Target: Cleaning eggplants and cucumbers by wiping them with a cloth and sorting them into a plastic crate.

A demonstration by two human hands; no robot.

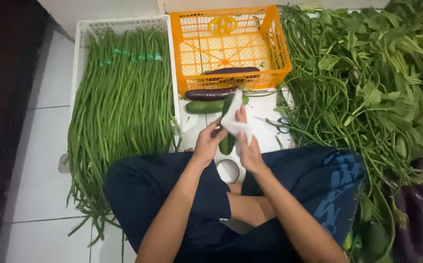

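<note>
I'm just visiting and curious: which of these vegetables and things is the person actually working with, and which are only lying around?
In use:
cucumber, held in the left hand
white cloth, held against it by the right hand

Lying about:
orange crate
long beans in the white crate
scissors
leafy greens
purple eggplants

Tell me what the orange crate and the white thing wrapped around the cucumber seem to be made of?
The orange crate looks like moulded plastic: an even bright colour, a regular lattice of holes and a smooth, slightly glossy rim. The white wrap, held by both the left hand and right hand around the cucumber, seems soft and matte, probably cloth or paper; its crumpled folds leave that open.
</note>
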